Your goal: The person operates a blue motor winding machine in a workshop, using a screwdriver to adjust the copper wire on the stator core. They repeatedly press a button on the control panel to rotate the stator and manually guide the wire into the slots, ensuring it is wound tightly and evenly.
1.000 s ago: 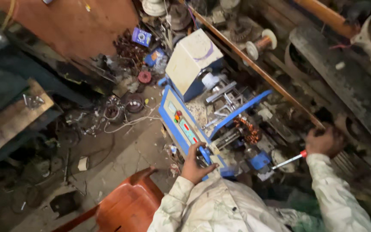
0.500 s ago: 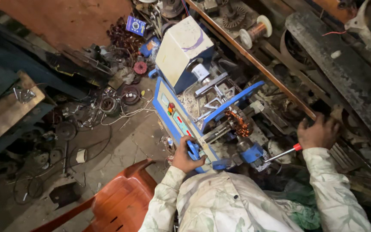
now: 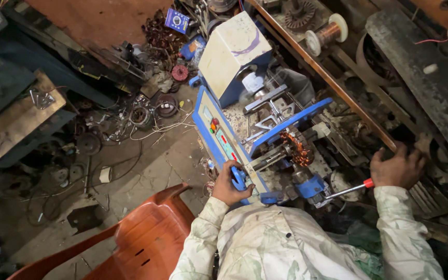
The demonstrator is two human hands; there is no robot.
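I am gripping the blue handle (image 3: 238,179) on the winding machine (image 3: 255,140) with my left hand (image 3: 227,184); my right hand (image 3: 397,167), closed, is resting beside the red-tipped lever (image 3: 349,190), which I'd take next.

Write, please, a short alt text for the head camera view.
A person's left hand grips the near corner of a blue winding machine holding a copper coil, while the right hand rests beside a red-tipped lever. An orange plastic chair stands left.

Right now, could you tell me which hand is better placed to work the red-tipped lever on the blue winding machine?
Probably the right hand: it rests right beside the lever's red tip. The left hand is across the blue winding machine, gripping its near front edge.
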